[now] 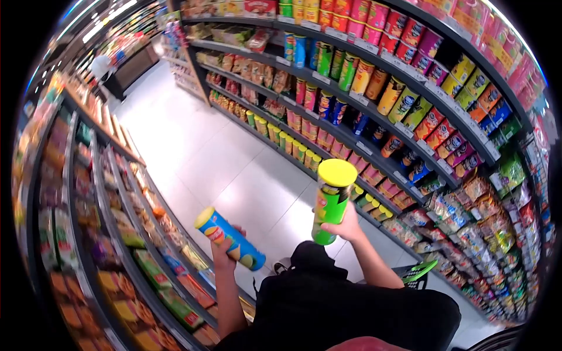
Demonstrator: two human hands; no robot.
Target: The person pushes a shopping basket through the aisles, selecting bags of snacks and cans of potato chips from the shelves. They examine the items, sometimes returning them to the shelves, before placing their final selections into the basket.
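My left hand [223, 253] is closed around a blue chip canister [233, 241] with a yellow lid, tilted to the left over the aisle floor. A green chip canister [325, 212], also with a yellow lid, is gripped in my right hand [345, 225]. It stands nearly upright, its lid toward me, in front of the lower shelves on the right. The two canisters are apart. My right fingers are partly hidden behind the green one.
Shelves of colourful chip canisters [363, 76] line the right side, with hanging snack bags [468, 245] nearer me. Shelves of packaged food [111, 234] run along the left. A basket with a green handle [420, 271] is beside me. A person [105, 73] stands far down the tiled aisle [175, 134].
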